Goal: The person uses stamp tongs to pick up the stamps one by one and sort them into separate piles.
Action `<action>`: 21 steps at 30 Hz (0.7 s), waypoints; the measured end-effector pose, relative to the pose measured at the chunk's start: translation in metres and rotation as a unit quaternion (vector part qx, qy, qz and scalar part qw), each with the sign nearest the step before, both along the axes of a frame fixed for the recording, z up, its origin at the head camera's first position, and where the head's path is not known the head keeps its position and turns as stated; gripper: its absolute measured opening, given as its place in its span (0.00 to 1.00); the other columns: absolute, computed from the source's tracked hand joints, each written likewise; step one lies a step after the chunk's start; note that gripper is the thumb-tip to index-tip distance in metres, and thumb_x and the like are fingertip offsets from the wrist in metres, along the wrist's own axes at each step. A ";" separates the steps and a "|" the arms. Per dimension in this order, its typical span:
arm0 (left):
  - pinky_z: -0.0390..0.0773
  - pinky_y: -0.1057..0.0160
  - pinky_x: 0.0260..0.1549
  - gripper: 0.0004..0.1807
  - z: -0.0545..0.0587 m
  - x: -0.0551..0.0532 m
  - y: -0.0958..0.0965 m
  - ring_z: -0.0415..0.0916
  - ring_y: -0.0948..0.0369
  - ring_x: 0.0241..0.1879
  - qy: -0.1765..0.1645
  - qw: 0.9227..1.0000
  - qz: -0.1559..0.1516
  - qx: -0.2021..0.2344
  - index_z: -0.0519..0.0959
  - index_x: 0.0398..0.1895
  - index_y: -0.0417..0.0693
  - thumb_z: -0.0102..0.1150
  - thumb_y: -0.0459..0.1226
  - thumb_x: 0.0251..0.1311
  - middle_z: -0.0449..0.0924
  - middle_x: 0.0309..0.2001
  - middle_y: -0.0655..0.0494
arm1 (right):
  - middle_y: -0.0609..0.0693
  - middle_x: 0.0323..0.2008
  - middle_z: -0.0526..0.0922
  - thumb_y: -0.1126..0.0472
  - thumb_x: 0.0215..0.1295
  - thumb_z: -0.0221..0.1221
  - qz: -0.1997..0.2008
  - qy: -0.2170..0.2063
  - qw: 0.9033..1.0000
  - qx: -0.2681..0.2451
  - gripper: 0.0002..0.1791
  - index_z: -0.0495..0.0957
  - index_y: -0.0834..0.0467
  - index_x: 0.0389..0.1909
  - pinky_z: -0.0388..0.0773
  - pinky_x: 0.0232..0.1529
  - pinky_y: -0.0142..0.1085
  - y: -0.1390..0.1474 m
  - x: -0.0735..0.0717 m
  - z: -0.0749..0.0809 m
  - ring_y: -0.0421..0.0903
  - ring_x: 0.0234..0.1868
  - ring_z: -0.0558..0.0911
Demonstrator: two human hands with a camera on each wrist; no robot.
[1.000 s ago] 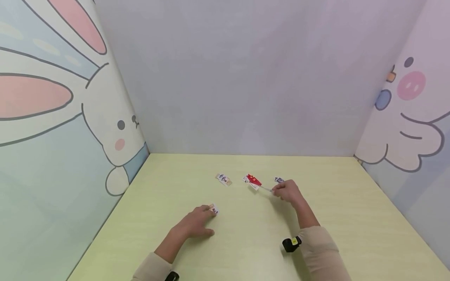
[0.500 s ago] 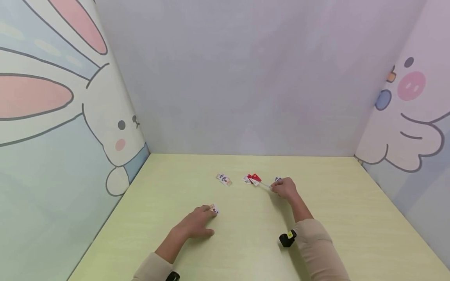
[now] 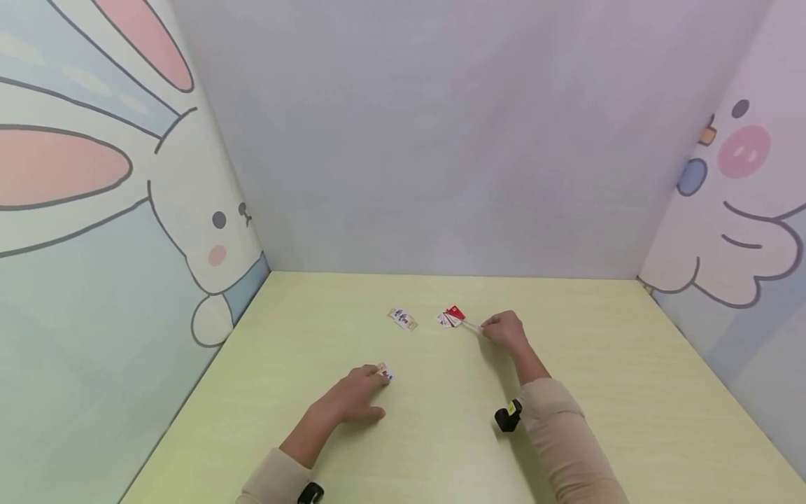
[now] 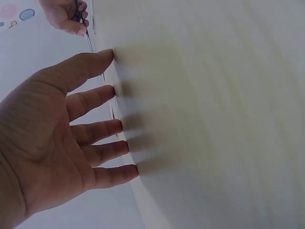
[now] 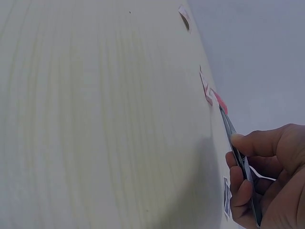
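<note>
My right hand pinches a pair of metal tweezers between thumb and fingers. The tweezers' tips are at a small red sticker, which overlaps a fan of small white-and-red stickers at the back middle of the table. Whether the tips are closed on the red sticker is too small to tell. My left hand rests on the table with fingers spread and fairly straight. Its fingertips touch a small printed sticker, partly covered by them.
Left of the fan lies a row of overlapping printed stickers. A dark-patterned sticker lies beside my right hand in the right wrist view. The pale yellow table meets a grey back wall and side walls with cartoon drawings.
My right hand has moved left and slightly away from me with the tweezers. The red sticker has shifted from lying across the fan to its upper right end. My left hand stays in place.
</note>
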State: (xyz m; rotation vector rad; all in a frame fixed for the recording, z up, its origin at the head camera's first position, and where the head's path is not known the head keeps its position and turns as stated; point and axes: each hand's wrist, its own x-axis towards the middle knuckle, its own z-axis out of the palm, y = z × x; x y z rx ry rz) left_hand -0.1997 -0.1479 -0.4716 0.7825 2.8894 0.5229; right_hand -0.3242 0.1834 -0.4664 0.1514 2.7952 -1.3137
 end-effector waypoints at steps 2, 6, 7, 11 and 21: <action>0.69 0.48 0.51 0.27 0.001 0.000 0.000 0.64 0.46 0.57 -0.002 1.000 0.003 0.001 0.76 0.54 0.41 0.66 0.41 0.49 0.67 0.59 0.42 | 0.54 0.29 0.80 0.67 0.53 0.61 0.001 0.002 1.000 0.007 0.08 0.83 0.67 0.32 0.68 0.24 0.34 -0.001 -0.002 0.000 0.47 0.27 0.72; 0.69 0.48 0.51 0.27 0.001 0.000 0.001 0.65 0.46 0.57 -0.006 1.000 0.004 0.006 0.76 0.53 0.41 0.67 0.41 0.48 0.68 0.57 0.42 | 0.55 0.30 0.80 0.66 0.54 0.61 0.004 0.000 1.000 0.017 0.08 0.83 0.67 0.33 0.69 0.25 0.35 0.000 -0.001 -0.001 0.47 0.27 0.73; 0.69 0.48 0.51 0.27 0.001 0.001 0.001 0.65 0.46 0.57 -0.007 1.000 0.004 0.006 0.76 0.53 0.41 0.67 0.41 0.48 0.68 0.57 0.41 | 0.56 0.31 0.80 0.66 0.54 0.60 0.006 0.000 1.000 0.021 0.09 0.83 0.68 0.33 0.70 0.25 0.36 0.000 0.000 -0.001 0.48 0.28 0.74; 0.69 0.49 0.51 0.27 0.000 0.001 0.002 0.65 0.46 0.57 -0.009 1.000 0.004 0.000 0.76 0.53 0.41 0.67 0.41 0.48 0.68 0.57 0.42 | 0.61 0.40 0.81 0.65 0.55 0.60 0.016 0.002 0.999 0.043 0.09 0.83 0.67 0.33 0.72 0.31 0.39 0.003 0.008 -0.002 0.51 0.35 0.76; 0.69 0.49 0.52 0.27 0.001 0.001 0.003 0.64 0.46 0.58 -0.003 1.000 0.010 -0.010 0.76 0.54 0.42 0.67 0.41 0.48 0.67 0.59 0.42 | 0.58 0.34 0.81 0.67 0.51 0.60 0.031 0.029 0.997 0.057 0.08 0.83 0.67 0.31 0.72 0.28 0.37 0.008 0.023 0.001 0.49 0.31 0.75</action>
